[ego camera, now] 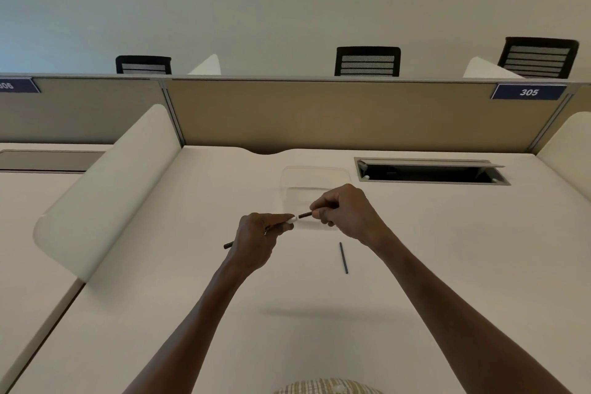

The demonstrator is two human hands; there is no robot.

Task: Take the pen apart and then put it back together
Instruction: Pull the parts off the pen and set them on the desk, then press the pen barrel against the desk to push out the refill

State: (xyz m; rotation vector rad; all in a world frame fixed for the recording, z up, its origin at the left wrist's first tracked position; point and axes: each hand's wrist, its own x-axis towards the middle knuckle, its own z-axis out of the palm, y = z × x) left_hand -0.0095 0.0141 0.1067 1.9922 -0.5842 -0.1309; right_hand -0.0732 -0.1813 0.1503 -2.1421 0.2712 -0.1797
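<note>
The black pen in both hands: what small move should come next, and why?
Probably the right hand should draw its dark end piece straight away from the black pen barrel with a white collar, which the left hand grips. The two parts look joined in line, and one thin dark rod already lies apart on the beige desk.

Pen (295,218) gripped between left hand (260,238) and right hand (343,213) above desk (192,265), thin rod (343,257) just beside.
</note>
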